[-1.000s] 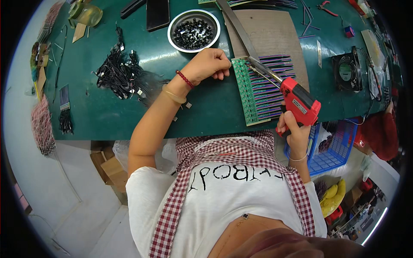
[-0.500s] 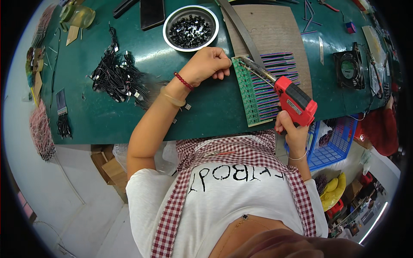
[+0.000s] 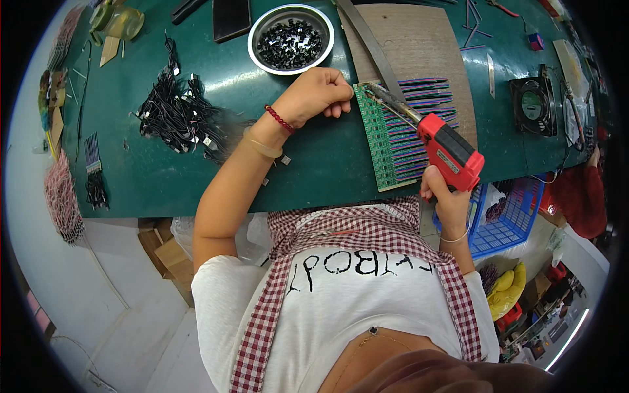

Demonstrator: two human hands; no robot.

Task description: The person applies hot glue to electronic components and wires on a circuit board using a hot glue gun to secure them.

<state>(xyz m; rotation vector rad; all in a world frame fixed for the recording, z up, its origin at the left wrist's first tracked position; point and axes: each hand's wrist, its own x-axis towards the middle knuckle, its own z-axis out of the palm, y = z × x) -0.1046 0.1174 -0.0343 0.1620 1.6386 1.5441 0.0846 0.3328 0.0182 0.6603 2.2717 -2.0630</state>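
My right hand is wrapped around the grip of a red and black soldering gun. The gun's metal tip slants up and left onto the top end of a green circuit board. Several dark, purple and blue wires run rightward from the board in close rows. At the board's upper left corner my left hand is closed in a pinch, and whatever its fingertips hold is hidden. A wooden board lies under the wires, with a flat metal bar across it.
A metal bowl of small black parts stands beyond my left hand. Tangled black USB cables lie to the left. A small fan sits on the green table at right. Below the table edge is a blue crate.
The hands, soldering gun and circuit board keep nearly the same places. Only a slight shift of the whole view shows.
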